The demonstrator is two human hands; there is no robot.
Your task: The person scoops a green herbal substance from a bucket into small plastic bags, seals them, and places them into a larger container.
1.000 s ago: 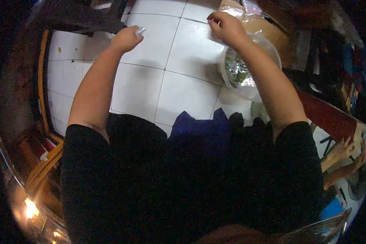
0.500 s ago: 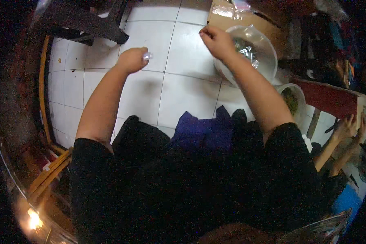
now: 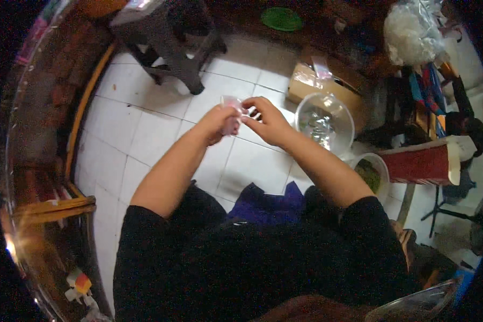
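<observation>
In front of me, my left hand (image 3: 220, 124) is closed on a small clear plastic bag (image 3: 231, 102) with a pinkish tint. Part of the bag is hidden behind the fingers. My right hand (image 3: 266, 121) is right beside it, with thumb and fingers curved and a gap between them. Its fingertips reach the bag's right edge; whether they touch it is unclear. To the right of that hand is a translucent plastic tub (image 3: 350, 121) with shiny clear packets (image 3: 319, 126) inside. Nearer to me is a smaller round container (image 3: 383, 166) of green stuff (image 3: 367, 175).
A cardboard box (image 3: 301, 80) stands behind the tub. At the far left is a dark plastic stool (image 3: 190, 80) on white floor tiles (image 3: 150, 126). A red box-like thing (image 3: 416, 163) lies at the right. Another person's hand (image 3: 405, 239) shows at the lower right.
My hands have come together from being apart; the right hand has left the tub's side and reached the bag in my left hand. The whole view has shifted, showing more of the far side.
</observation>
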